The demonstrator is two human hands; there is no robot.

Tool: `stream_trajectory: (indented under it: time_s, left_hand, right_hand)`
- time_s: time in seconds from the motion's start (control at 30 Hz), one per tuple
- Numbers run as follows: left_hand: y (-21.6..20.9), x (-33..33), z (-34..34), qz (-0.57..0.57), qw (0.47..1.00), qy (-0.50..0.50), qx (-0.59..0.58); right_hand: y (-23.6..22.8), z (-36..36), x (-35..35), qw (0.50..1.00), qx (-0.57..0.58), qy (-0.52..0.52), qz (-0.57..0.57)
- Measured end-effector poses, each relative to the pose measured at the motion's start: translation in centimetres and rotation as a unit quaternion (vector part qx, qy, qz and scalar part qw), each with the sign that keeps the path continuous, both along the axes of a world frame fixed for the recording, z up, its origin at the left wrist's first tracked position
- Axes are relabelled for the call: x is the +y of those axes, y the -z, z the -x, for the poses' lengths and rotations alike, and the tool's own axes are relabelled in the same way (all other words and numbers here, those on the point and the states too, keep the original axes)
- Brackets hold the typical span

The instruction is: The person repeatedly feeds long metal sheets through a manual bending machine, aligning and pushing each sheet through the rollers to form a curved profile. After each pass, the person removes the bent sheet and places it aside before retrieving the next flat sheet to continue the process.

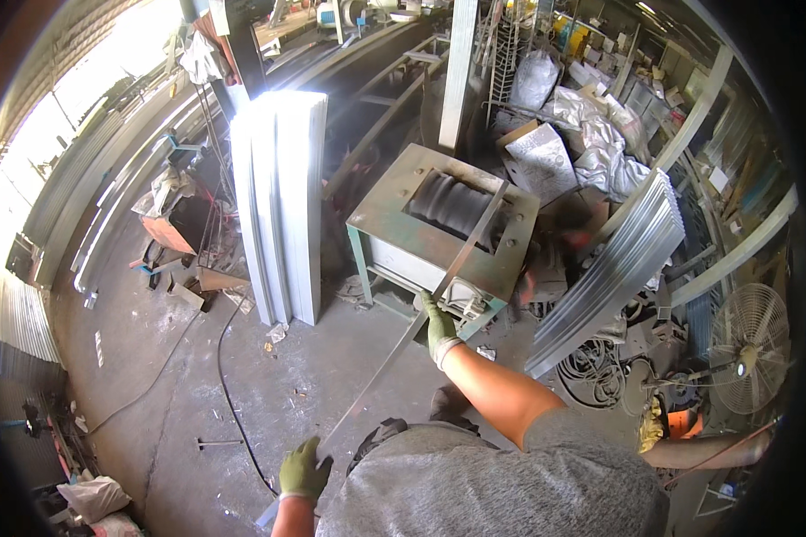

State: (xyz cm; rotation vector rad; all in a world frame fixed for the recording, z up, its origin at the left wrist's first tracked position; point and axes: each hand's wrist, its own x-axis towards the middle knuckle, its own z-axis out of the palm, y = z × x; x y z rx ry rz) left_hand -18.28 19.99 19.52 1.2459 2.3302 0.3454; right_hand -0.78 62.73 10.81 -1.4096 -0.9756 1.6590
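A long, thin metal strip [373,380] runs slantwise from the lower left up over a workshop machine [381,215]. My right hand [441,328], in a green glove, is closed round the strip at the machine's near edge. Lower down, my left hand [304,470], also gloved in green, grips the strip near its lower end; part of its fingers is hidden. The machine has a metal top on a green frame. A dark ribbed roller [448,204] shows through an opening in the top, and the strip's far part crosses over the opening's right side.
Stacked metal profiles stand upright left of the machine [282,206] and lean at its right [613,268]. A fan [748,349] and coiled cable [593,371] are at the right. A black cable [224,376] and a small metal bar [219,443] lie on the floor.
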Motion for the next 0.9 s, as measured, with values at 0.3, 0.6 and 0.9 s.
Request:
stream_trajectory:
  time_s: [0.3, 0.6, 0.9]
  left_hand:
    - [3.5, -14.0, -0.8, 0.055, 0.905, -0.192, -0.375]
    - [7.3, -12.1, 0.7, 0.141, 0.973, -0.007, -0.183]
    - [-3.3, 4.7, -4.5, 0.122, 0.986, 0.058, -0.102]
  right_hand:
    - [2.8, -1.3, 3.0, 0.998, -0.051, -0.010, -0.037]
    - [-2.0, -3.5, 12.7, 0.984, -0.157, -0.063, 0.047]
    - [-3.2, -4.1, 12.9, 0.992, -0.098, -0.059, 0.048]
